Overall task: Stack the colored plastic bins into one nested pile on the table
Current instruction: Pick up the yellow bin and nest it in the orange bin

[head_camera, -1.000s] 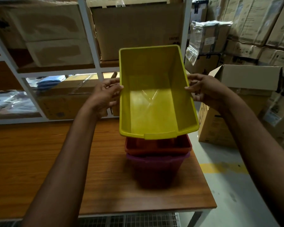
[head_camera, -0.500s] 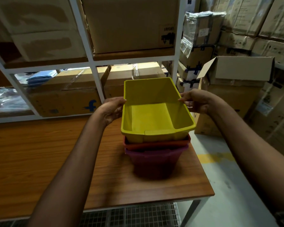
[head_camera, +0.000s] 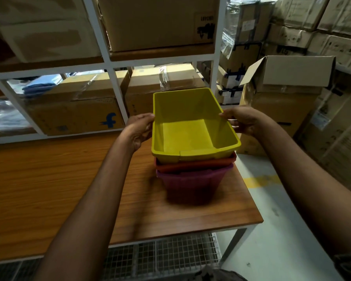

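the yellow bin sits nested in the red bin, which sits in the purple bin near the table corner — left hand and right hand each grip a long side rim of the yellow one

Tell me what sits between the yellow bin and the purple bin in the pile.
In the head view, a red bin is nested between the yellow bin on top and the purple bin at the bottom.

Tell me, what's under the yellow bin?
Under the yellow bin sits a red bin, and below that a purple bin on the table. Their insides are covered, so anything in them stays hidden.
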Tool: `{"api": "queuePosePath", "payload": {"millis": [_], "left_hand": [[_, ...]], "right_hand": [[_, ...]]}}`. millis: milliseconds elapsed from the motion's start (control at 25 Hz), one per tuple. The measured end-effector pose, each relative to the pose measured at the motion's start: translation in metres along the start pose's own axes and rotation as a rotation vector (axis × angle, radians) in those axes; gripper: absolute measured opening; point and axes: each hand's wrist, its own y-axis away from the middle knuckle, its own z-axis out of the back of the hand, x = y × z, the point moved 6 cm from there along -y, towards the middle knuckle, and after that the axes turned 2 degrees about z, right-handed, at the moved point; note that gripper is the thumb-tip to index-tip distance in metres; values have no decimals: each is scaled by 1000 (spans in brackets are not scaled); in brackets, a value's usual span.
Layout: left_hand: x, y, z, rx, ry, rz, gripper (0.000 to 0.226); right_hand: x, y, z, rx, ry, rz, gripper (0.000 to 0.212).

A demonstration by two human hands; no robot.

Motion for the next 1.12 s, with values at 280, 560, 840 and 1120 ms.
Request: {"api": "queuePosePath", "payload": {"millis": [280, 560, 840, 1120], "left_hand": [[19, 36, 11, -74, 74, -98, 22], [30, 97, 8, -176, 98, -256, 22], [60, 177, 11, -306, 98, -289, 22], [135, 290, -1, -346, 13, -315, 20]], "right_hand": [[-20, 49, 10, -157, -12, 110, 28], [-43, 96, 8, -262, 37, 306, 28], [-76, 166, 11, -299, 9, 357, 26], [-150, 252, -14, -65, 27, 321, 21]]}}
